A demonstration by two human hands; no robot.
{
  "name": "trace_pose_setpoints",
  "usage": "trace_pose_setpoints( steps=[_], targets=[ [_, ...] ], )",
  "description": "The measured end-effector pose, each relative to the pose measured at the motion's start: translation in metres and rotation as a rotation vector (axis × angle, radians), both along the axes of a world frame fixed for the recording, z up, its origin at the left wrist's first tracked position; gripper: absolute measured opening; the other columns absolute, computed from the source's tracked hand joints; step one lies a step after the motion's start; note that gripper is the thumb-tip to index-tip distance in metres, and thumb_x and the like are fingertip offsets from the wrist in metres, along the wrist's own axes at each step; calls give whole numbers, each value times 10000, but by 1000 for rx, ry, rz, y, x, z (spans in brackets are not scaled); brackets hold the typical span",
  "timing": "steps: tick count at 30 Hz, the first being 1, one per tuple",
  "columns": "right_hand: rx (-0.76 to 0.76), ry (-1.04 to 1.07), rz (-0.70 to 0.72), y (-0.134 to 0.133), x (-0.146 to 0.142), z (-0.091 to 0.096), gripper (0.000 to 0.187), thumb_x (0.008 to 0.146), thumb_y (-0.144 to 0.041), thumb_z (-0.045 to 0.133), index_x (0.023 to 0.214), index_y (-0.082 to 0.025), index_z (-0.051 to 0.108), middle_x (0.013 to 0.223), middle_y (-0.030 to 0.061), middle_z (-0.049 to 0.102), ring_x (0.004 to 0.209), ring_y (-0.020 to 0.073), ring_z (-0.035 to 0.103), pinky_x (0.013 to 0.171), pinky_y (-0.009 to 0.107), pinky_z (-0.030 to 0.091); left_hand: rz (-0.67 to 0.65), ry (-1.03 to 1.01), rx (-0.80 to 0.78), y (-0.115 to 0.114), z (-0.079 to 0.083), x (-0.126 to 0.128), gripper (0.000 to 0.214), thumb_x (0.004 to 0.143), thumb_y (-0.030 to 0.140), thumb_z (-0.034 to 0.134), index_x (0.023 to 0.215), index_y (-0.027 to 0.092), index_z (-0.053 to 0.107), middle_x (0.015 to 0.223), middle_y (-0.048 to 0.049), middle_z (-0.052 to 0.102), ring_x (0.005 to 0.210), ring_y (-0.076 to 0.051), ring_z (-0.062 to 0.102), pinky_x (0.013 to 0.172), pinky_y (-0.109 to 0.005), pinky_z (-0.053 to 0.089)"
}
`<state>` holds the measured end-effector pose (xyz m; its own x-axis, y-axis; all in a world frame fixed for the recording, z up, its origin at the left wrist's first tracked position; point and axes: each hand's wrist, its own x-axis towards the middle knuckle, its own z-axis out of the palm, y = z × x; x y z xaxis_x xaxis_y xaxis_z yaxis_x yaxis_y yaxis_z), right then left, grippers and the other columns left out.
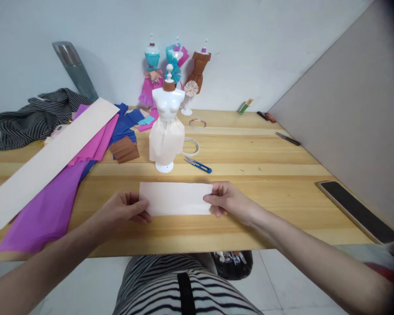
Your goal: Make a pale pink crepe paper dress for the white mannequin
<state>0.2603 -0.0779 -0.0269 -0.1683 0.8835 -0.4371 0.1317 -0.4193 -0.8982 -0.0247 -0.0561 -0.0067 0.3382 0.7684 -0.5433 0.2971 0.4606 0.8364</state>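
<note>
A pale cream strip of crepe paper [175,199] is stretched level between my two hands, just above the table's front part. My left hand [129,208] pinches its left end, thumb on top. At the other end, my right hand [225,199] grips the strip between thumb and fingers. Just beyond the strip stands a small white mannequin [170,105] with a gathered cream skirt [167,138] and a brown band at its neck. Blue thread snips [198,165] lie to the right of its base, with a roll of tape [191,147] behind them.
Purple paper [49,210], a long cream strip [52,162], blue pieces [121,131] and brown pieces [124,149] lie at left. Dressed mannequins [197,72] stand by the wall. A phone [357,212] and a craft knife [288,138] lie at right. A bin [233,264] sits below.
</note>
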Motion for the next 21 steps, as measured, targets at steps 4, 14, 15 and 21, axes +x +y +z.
trace_pose_setpoints(
  steps=[4,14,15,21],
  targets=[
    [39,70,-23,8,-3,10,344,552,-384,835,672,-146,618,528,9,639,477,106,568,476,220,425,-2,-1,122,3,7,-2,229,642,360,767,673,152,678,648,-48,727,620,-172,672,621,-273,551],
    [625,105,-22,35,-4,73,254,692,-388,780,647,-178,646,537,-8,590,489,108,540,482,244,447,84,-82,760,31,57,-10,72,684,237,732,717,177,711,571,-14,704,514,-134,640,505,-203,529],
    [688,118,-32,41,-4,81,246,692,-387,780,656,-180,652,542,-8,588,482,111,541,471,245,451,90,-94,825,38,65,-12,67,686,236,735,703,176,711,567,-15,703,512,-136,640,502,-207,533],
    [982,238,-76,96,-12,100,198,693,-342,768,662,-177,662,539,-17,564,451,100,523,420,224,438,79,-221,967,94,88,-12,140,720,267,725,690,137,687,556,-45,698,452,-143,615,450,-229,507]
  ],
)
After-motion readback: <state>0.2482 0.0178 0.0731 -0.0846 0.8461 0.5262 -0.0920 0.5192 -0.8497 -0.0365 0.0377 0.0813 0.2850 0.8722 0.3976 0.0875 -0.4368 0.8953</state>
